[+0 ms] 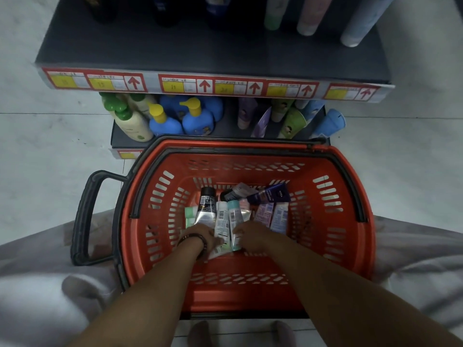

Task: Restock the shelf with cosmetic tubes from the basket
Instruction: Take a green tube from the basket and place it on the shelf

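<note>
1. Head view, straight down: showed the red basket (350, 246) on the pale floor (37, 146), its far rim just beside the lower shelf (120, 139).
2. Gripped the lower end of a white tube (222, 221) with the left hand (200, 236), fingers curled round it and a beaded bracelet (193, 237) at the wrist.
3. Closed the right hand (253, 237) on a teal-capped tube (234, 219), which touched the white one.
4. Showed more tubes loose in the basket bottom: a silver tube (206, 209) with a black cap to the left, a dark blue tube (269, 195) lying crosswise at the far end, two lilac tubes (264, 212) to the right.
5. Caught the upper shelf (200, 51) above, with red-and-yellow price labels (213, 85) along its front edge and pale tubes (310, 16) standing at its right.
6. Showed blue pump bottles (198, 121) and green tubes (290, 121) side by side on the lower shelf.
</note>
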A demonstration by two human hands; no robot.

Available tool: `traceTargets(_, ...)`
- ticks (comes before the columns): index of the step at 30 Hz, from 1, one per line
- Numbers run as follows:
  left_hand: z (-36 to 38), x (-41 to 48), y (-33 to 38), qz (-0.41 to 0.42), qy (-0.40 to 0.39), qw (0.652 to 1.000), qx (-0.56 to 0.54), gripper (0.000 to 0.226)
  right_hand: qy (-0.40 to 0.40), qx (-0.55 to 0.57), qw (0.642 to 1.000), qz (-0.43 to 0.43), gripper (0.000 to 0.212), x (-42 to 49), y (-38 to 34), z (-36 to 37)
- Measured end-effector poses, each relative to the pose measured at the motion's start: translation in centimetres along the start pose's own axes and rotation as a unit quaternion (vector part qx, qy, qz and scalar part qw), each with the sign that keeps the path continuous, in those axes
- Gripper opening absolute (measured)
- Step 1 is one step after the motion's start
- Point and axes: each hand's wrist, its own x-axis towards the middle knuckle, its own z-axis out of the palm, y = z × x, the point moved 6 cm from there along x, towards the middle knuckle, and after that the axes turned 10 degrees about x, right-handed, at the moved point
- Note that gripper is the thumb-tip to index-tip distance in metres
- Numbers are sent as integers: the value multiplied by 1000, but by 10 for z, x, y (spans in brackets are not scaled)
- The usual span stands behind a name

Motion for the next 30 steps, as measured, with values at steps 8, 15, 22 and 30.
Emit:
traceTargets(8,-30,-20,-14,36,0,999,-11,45,78,2,996,-34,37,-13,-14,-35)
traceTargets(15,-77,-53,-28,75,3,997,25,18,145,-44,974,-167,69,-35,-60,-53)
traceTargets(22,-120,-122,4,141,23,981,133,32,66,-270,929,-246,52,-95,-112,-59)
traceTargets(30,-157,-182,16,213,85,973,20,44,-13,15,973,-231,57,-147,-98,-81)
